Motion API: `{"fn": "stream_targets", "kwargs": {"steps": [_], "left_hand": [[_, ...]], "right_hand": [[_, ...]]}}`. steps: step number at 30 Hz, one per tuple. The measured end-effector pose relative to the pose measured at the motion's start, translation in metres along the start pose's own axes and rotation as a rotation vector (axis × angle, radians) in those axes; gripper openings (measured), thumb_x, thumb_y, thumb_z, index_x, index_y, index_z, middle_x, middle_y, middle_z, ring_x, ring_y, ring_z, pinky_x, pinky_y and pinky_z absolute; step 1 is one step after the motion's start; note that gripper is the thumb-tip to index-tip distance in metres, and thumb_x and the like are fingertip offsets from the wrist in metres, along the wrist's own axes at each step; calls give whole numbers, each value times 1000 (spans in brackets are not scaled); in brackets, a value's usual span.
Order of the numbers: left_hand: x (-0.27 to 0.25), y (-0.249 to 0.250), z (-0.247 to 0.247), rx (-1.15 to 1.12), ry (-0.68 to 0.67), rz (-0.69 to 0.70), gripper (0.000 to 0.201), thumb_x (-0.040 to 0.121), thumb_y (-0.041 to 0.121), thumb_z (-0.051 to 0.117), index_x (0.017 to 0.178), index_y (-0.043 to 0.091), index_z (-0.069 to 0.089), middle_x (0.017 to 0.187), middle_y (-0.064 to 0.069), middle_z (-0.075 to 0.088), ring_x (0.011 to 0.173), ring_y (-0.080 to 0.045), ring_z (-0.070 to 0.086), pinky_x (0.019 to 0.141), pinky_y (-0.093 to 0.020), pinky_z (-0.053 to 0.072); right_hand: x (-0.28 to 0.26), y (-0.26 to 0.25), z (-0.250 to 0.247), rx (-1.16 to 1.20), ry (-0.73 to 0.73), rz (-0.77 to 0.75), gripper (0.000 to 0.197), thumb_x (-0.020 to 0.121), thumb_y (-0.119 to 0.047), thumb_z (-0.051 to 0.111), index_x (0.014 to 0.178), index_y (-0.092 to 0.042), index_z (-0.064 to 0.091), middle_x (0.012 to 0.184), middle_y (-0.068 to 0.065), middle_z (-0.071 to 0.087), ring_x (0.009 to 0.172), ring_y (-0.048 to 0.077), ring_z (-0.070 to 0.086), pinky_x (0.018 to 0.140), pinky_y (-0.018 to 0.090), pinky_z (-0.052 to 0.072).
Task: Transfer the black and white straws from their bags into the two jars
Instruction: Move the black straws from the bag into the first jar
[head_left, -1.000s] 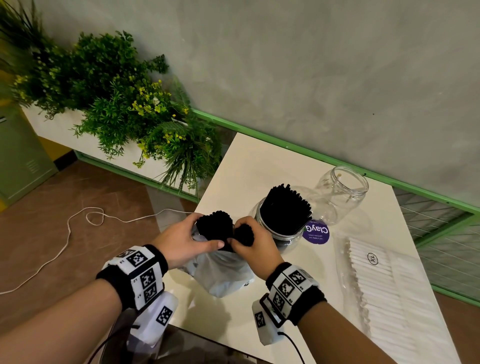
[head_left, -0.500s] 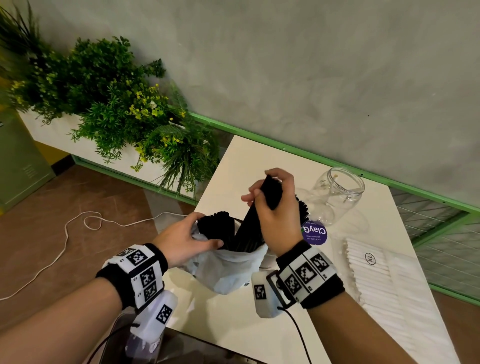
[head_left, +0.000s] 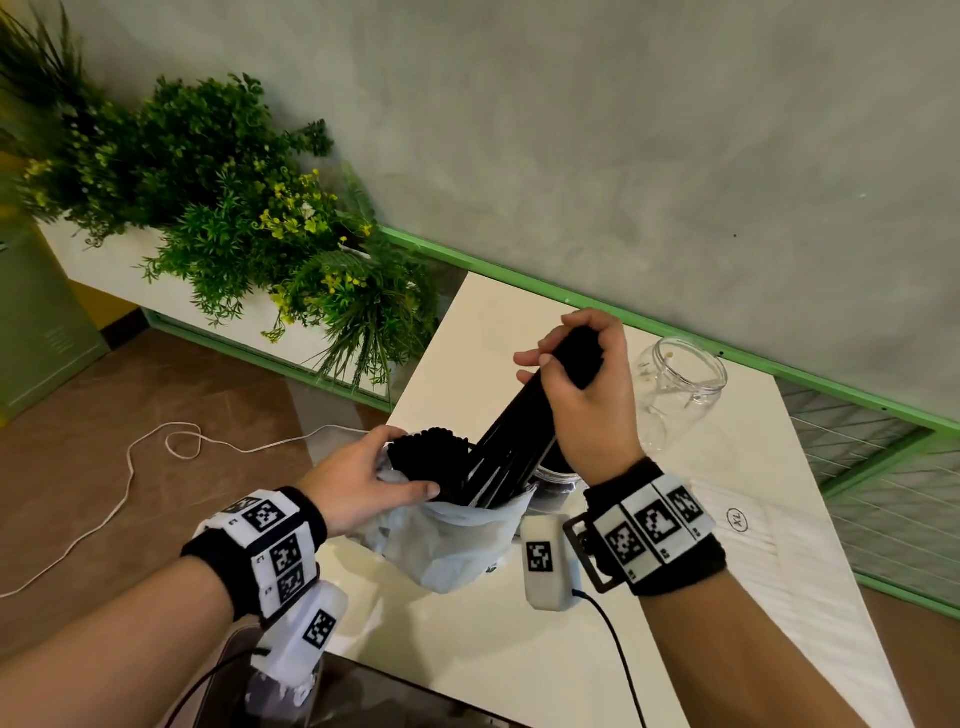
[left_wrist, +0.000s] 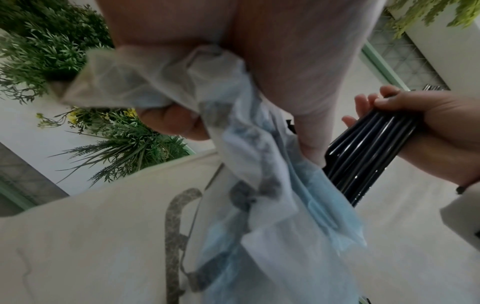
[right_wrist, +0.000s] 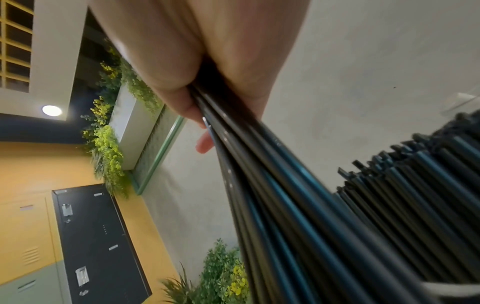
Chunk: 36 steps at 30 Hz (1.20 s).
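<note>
R hand (head_left: 587, 395): fist round black straws bundle (head_left: 524, 431), low ends in bag.
L hand (head_left: 358, 478): pinches plastic bag (head_left: 457, 545) rim.
Far right: empty jar (head_left: 680, 384) on table (head_left: 519, 649).

Black straws (head_left: 511, 452) tilted, half out of bag (head_left: 457, 540).

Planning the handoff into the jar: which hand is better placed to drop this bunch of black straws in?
Right. The right hand already grips the black straws half out of the bag; the left hand holds the bag's mouth.
</note>
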<state>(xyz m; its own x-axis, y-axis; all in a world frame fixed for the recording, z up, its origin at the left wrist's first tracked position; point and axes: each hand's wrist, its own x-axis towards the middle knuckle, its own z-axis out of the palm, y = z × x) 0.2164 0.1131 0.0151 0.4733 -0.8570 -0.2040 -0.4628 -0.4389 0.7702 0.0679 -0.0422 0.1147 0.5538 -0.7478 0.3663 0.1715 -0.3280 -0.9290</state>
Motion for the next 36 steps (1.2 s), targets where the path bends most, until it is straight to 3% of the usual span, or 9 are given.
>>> {"fn": "stream_targets", "kwargs": {"steps": [5, 8, 13, 18, 23, 28, 33, 35, 36], "left_hand": [[0, 2, 0, 0, -10, 5, 110, 37, 96, 50, 125, 30, 42, 118, 7, 61, 104, -10, 58, 89, -30, 49], [0, 6, 0, -25, -21, 5, 102, 47, 84, 63, 129, 27, 40, 124, 3, 60, 106, -9, 56, 90, -28, 47], [1, 8, 1, -42, -19, 17, 94, 57, 73, 70, 131, 25, 40, 128, 1, 58, 107, -7, 53, 91, -26, 45], [2, 7, -1, -55, -30, 16, 123, 32, 97, 51, 131, 25, 39, 121, 6, 58, 108, -8, 56, 91, -27, 47], [3, 2, -1, -69, -26, 13, 120, 34, 95, 54, 130, 24, 41, 121, 5, 61, 109, -8, 58, 93, -31, 49], [1, 6, -1, -59, -33, 19, 121, 33, 96, 52, 130, 23, 40, 116, 10, 59, 104, -5, 57, 85, -24, 47], [1, 7, -1, -46, -31, 3, 100, 54, 78, 66, 132, 22, 39, 120, 6, 60, 105, -7, 56, 86, -25, 48], [2, 7, -2, -34, -31, -4, 100, 55, 77, 66, 133, 21, 39, 118, 7, 58, 103, -6, 55, 82, -22, 46], [3, 7, -2, -25, -19, -4, 92, 61, 69, 69, 133, 20, 39, 120, 5, 59, 103, -6, 54, 82, -23, 45]], "right_hand": [[8, -15, -15, 99, 92, -46, 38, 88, 20, 41, 104, -14, 41, 91, 9, 51, 83, 28, 68, 79, 51, 57], [14, -21, -24, 133, 117, -44, 37, 89, 20, 41, 104, -14, 40, 89, 8, 50, 80, 26, 67, 78, 49, 57], [18, -29, -34, 168, 174, -59, 37, 89, 18, 42, 103, -16, 41, 90, 8, 50, 80, 27, 65, 77, 48, 57], [26, -36, -51, 215, 302, -105, 37, 89, 17, 42, 103, -18, 40, 91, 7, 50, 82, 27, 65, 81, 54, 55], [28, -31, -67, 236, 445, -212, 38, 86, 17, 40, 103, -17, 37, 90, 4, 49, 84, 28, 63, 81, 54, 55], [20, -8, -61, 50, 488, -217, 41, 84, 19, 39, 98, -19, 37, 89, 1, 48, 77, 24, 63, 84, 55, 53], [4, 8, -52, -55, 459, -204, 39, 84, 18, 40, 96, -20, 39, 87, -3, 50, 80, 27, 63, 87, 51, 53], [1, 10, -48, -86, 454, -233, 40, 84, 17, 40, 97, -20, 38, 87, -5, 50, 80, 25, 63, 87, 46, 53], [0, 10, -45, -100, 448, -249, 40, 84, 17, 40, 97, -21, 38, 86, -7, 51, 80, 23, 64, 87, 42, 53]]}}
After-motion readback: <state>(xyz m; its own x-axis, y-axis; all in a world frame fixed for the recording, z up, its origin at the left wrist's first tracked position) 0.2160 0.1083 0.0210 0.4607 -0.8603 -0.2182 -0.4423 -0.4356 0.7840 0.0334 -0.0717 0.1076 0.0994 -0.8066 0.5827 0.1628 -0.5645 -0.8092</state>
